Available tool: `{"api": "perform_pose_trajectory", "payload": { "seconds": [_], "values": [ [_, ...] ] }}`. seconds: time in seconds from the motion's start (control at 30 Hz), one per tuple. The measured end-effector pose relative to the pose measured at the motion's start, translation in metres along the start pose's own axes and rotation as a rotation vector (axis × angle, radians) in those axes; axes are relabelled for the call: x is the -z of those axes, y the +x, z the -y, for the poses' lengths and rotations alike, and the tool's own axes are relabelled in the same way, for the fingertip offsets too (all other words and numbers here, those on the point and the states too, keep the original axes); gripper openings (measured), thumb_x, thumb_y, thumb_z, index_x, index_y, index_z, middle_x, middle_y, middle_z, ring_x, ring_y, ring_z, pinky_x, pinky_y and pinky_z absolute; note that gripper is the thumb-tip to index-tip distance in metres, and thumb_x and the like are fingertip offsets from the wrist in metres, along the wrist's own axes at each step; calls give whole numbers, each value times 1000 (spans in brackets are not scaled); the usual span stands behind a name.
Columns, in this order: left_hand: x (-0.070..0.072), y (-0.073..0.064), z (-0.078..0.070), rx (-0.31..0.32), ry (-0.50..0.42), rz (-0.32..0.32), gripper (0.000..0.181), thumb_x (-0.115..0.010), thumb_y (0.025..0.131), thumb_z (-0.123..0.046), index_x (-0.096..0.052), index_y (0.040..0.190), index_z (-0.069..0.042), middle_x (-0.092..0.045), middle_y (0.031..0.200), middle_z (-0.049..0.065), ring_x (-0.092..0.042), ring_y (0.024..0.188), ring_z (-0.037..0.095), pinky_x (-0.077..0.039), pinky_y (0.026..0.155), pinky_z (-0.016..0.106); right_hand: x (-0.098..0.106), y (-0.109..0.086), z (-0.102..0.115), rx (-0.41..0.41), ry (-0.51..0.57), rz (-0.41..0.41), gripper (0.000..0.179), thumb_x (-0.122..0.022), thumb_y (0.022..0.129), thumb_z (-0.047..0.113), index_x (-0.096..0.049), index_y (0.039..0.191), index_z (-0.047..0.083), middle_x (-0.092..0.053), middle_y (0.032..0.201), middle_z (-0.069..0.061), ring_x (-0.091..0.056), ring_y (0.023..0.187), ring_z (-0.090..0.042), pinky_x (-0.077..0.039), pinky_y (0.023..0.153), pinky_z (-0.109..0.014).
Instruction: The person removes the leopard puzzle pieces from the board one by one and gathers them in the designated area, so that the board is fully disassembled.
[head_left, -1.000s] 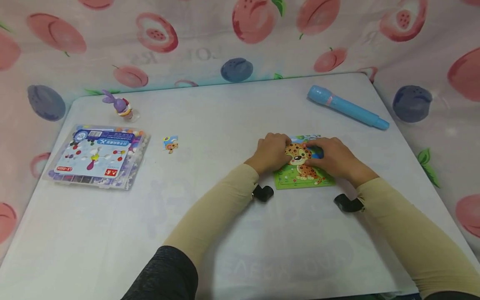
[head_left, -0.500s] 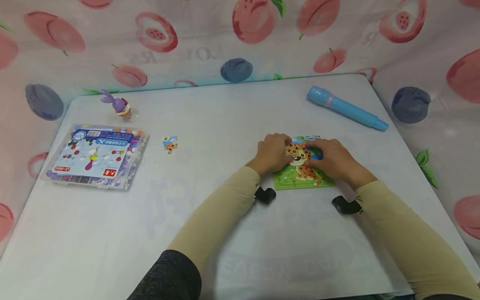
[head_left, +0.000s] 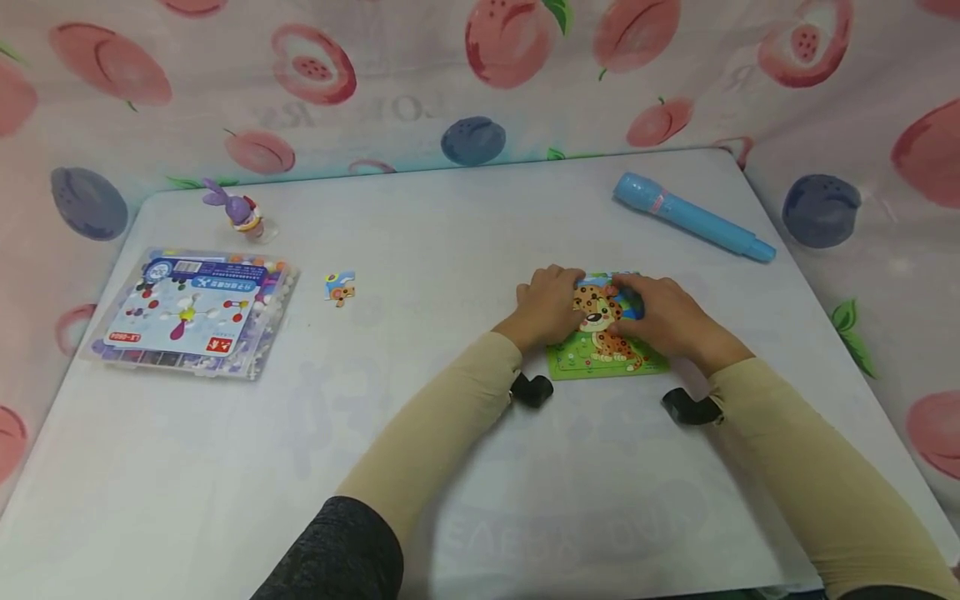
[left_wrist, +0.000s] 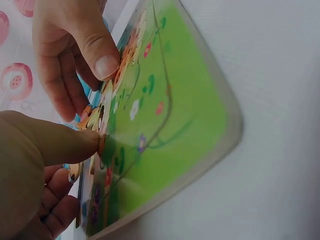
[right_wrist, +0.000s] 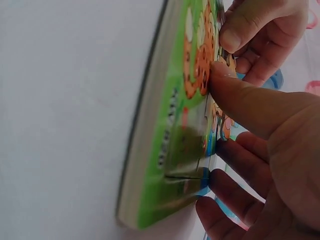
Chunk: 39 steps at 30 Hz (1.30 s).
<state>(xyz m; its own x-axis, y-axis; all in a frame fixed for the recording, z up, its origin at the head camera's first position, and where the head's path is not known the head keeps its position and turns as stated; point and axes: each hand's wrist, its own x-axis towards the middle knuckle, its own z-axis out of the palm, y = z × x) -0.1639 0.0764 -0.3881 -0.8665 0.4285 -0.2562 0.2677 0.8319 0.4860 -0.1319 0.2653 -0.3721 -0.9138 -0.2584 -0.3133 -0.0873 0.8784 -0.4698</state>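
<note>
A jigsaw puzzle board (head_left: 592, 364) with a spotted leopard cub on green grass lies flat on the right half of the table. My left hand (head_left: 549, 305) is at its left side, thumb and fingers around a leopard-head puzzle piece (left_wrist: 75, 170) that stands a little proud of the board. From the other side my right hand (head_left: 670, 318) pinches at the same puzzle piece (right_wrist: 226, 127), its thumb over the leopard's body and its fingers along the far edge. The fingers partly hide the top of the picture.
A small loose puzzle piece (head_left: 341, 288) lies left of centre. At the left are a clear case of coloured beads (head_left: 187, 312) and a purple-eared figurine (head_left: 242, 212). A blue tube-shaped object (head_left: 693, 218) rests at the back right of the white table (head_left: 450, 225).
Both hands stay at the puzzle board with only slight finger shifts; the right fingers now cover a bit more of its top edge. Nothing else has moved.
</note>
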Motion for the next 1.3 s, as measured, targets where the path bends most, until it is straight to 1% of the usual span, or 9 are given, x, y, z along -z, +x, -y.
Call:
{"api": "perform_pose_trajectory", "payload": {
  "seconds": [0.27, 0.43, 0.6, 0.77, 0.83, 0.93, 1.03, 1.17, 1.3],
  "values": [
    [1, 2, -4, -4, 15, -1, 58, -68, 96, -29, -45, 149, -19, -48, 142, 2, -40, 129, 20, -34, 101, 40, 3, 0, 3, -18, 8, 11, 82, -75, 91, 30, -33, 154, -1, -40, 147, -30, -33, 133, -52, -27, 108, -64],
    [2, 4, -5, -21, -5, -2, 57, -68, 95, -24, -47, 148, -14, -57, 135, 2, -48, 123, 20, -38, 99, 39, 4, 0, 3, -24, 23, 13, 82, -76, 91, 29, -33, 154, -1, -40, 147, -30, -32, 133, -51, -26, 109, -64],
    [2, 7, -1, -68, -47, 4, 59, -69, 94, -22, -47, 147, -9, -58, 132, 7, -52, 118, 21, -41, 100, 36, 3, 0, 3, -22, 24, 13, 82, -75, 91, 29, -33, 154, -1, -40, 147, -30, -32, 133, -51, -26, 109, -64],
    [2, 10, 4, -94, -142, 15, 56, -68, 96, -21, -48, 146, -6, -56, 134, 8, -51, 116, 18, -41, 101, 30, 3, 0, 4, -23, 26, 0, 80, -76, 91, 28, -35, 153, -1, -41, 147, -29, -34, 132, -50, -28, 108, -64],
    [1, 10, 6, -99, -164, 11, 54, -68, 96, -20, -50, 145, -6, -56, 134, 9, -51, 116, 17, -41, 101, 29, 2, 0, 4, -26, 27, -4, 79, -76, 91, 27, -35, 153, 0, -41, 147, -29, -34, 132, -50, -28, 107, -64],
    [2, 9, 7, -104, -152, -8, 51, -67, 97, -21, -52, 144, -7, -57, 133, 8, -52, 116, 18, -41, 101, 30, 2, 0, 4, -24, 27, -5, 79, -76, 91, 28, -35, 153, 0, -41, 147, -29, -34, 131, -49, -28, 107, -64],
    [5, 7, 10, -125, -123, -47, 49, -66, 97, -21, -54, 142, -7, -57, 132, 8, -52, 116, 19, -41, 101, 34, 2, 0, 5, -18, 27, -2, 80, -76, 91, 29, -34, 153, 0, -40, 148, -29, -34, 132, -50, -27, 108, -64],
    [16, 2, 16, -156, -85, -82, 47, -66, 96, -22, -56, 140, -7, -58, 131, 8, -52, 118, 21, -42, 101, 38, 2, 1, 6, -22, 23, -3, 80, -76, 90, 28, -35, 153, 0, -40, 148, -28, -33, 134, -50, -26, 109, -64],
    [29, -1, 24, -160, -58, -84, 49, -68, 95, -23, -57, 140, -7, -60, 132, 7, -51, 123, 22, -41, 103, 39, 2, 0, 7, -34, 15, -1, 77, -76, 91, 26, -37, 152, 0, -39, 150, -28, -31, 135, -50, -25, 110, -64]
  ]
}}
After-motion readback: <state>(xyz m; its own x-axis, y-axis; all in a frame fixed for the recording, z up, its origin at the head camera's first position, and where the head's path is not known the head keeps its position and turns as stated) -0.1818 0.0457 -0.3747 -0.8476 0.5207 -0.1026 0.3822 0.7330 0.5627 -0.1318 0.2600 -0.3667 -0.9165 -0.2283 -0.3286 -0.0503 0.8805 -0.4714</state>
